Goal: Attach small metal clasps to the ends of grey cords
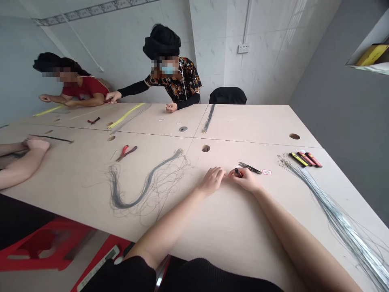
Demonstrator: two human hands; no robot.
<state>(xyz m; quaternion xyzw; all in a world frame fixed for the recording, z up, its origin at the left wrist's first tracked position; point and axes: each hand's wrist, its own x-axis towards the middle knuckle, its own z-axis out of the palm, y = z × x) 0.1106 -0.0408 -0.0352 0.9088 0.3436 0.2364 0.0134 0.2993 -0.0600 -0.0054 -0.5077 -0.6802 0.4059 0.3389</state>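
Looks mid-job to me: the right bundle [343,225] of fine strands lies along the tabletop [225,227]'s right edge, the left bundle [148,185] curls loosely left of the hands, so plenty seems left. Can't say which one's finished, if either. Right hand [246,179] has its grip wrapped round a dark thing, probably a lighter [238,173], seen end-on. Left hand [213,179] is curled just beside it; can't tell its grip, any strand there's too fine. Right bundle runs out of frame, and the tag [267,172]'s unreadable.
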